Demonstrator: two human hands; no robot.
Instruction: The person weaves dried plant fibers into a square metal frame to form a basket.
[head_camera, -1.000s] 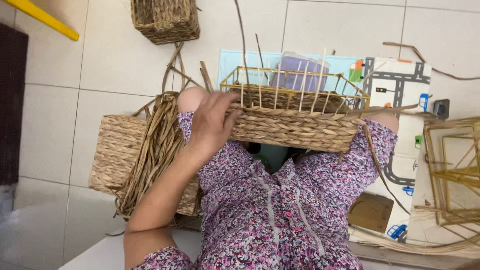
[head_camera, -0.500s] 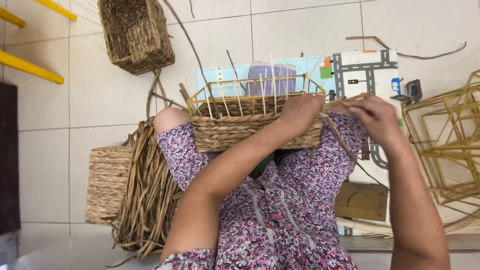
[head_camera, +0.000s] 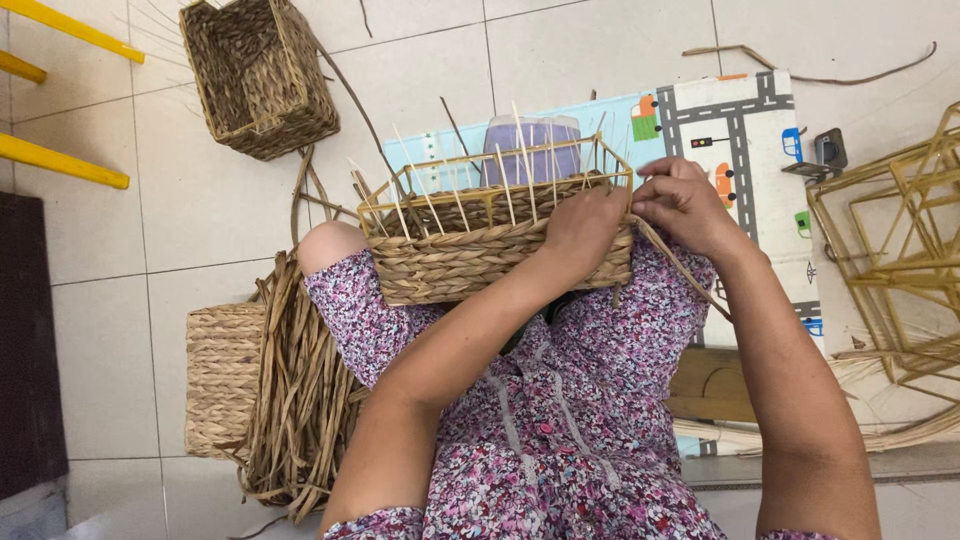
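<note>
— On the person's lap, what's being worked?

— A half-woven basket (head_camera: 470, 250), rectangular, resting on the knees over a floral dress (head_camera: 560, 420). Its lower wall is thick braided straw, tan and ropy; above that, bare thin wire uprights and a top rail stick up unwoven.

— Start at the left. What lies there?

— A bundle of dry flat reeds (head_camera: 300, 400) draped beside the knee, over a finished woven basket (head_camera: 220, 380) lying on the tiled floor (head_camera: 120, 250). Farther up sits another dark woven basket (head_camera: 260, 75), square and empty.

— And the left hand?

— The left hand (head_camera: 580, 230) is curled over the basket's right end, fingers bent and pressed against the braided wall near its top edge, clamped on the weave.

— The right hand?

— The right hand (head_camera: 685, 205) is just beside it, at the basket's right corner, fingertips pinched closed on a strand of straw (head_camera: 680, 265) that trails down and outward past the wrist.

— Beyond them?

— A play mat (head_camera: 740, 130) printed with roads lies under the basket, and bare yellow wire frames (head_camera: 900, 240) stand at the far right.
</note>
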